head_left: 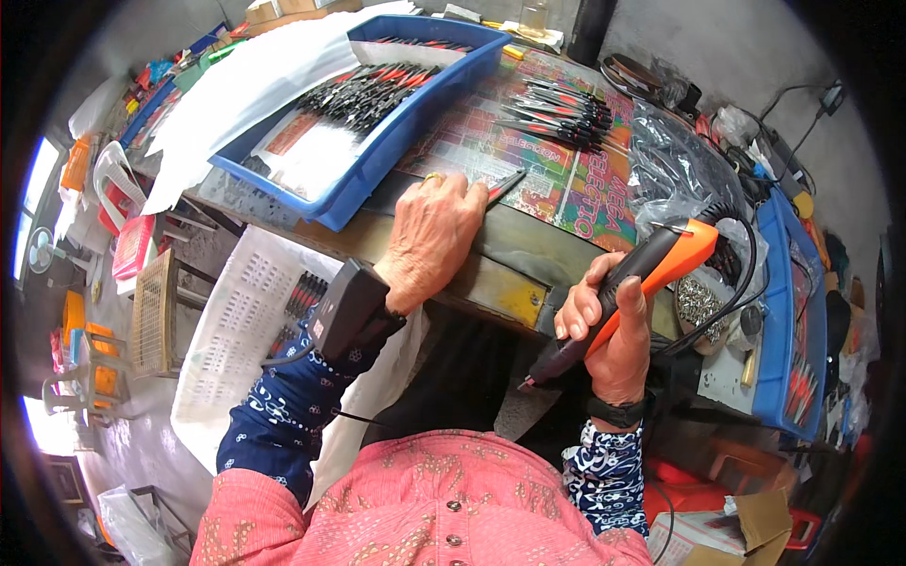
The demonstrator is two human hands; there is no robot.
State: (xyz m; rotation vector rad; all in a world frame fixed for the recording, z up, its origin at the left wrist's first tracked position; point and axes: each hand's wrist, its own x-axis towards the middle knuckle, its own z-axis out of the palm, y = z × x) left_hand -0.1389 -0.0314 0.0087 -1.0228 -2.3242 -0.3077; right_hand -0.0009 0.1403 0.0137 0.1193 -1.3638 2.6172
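Note:
My left hand (430, 231) rests at the table's near edge with its fingers curled in. Out of its fingertips points a slim black-and-red pen-like tool (507, 188), its other end hidden under the fingers. My right hand (615, 335) is wrapped round a corded electric screwdriver (651, 263) in black and orange. The screwdriver tilts, its tip low and to the left in front of the table. Farther back on the table lies a pile of similar black-and-red tools (559, 113). A blue tray (332, 209) left of it holds many more, along with white sheets.
A white perforated basket (226, 325) with more tools stands low on the left. Clear plastic bags (684, 160) lie at the right, near a bowl of small metal parts (698, 304). Another blue tray (776, 311) stands farther right. The black cord (750, 274) loops beside my right hand.

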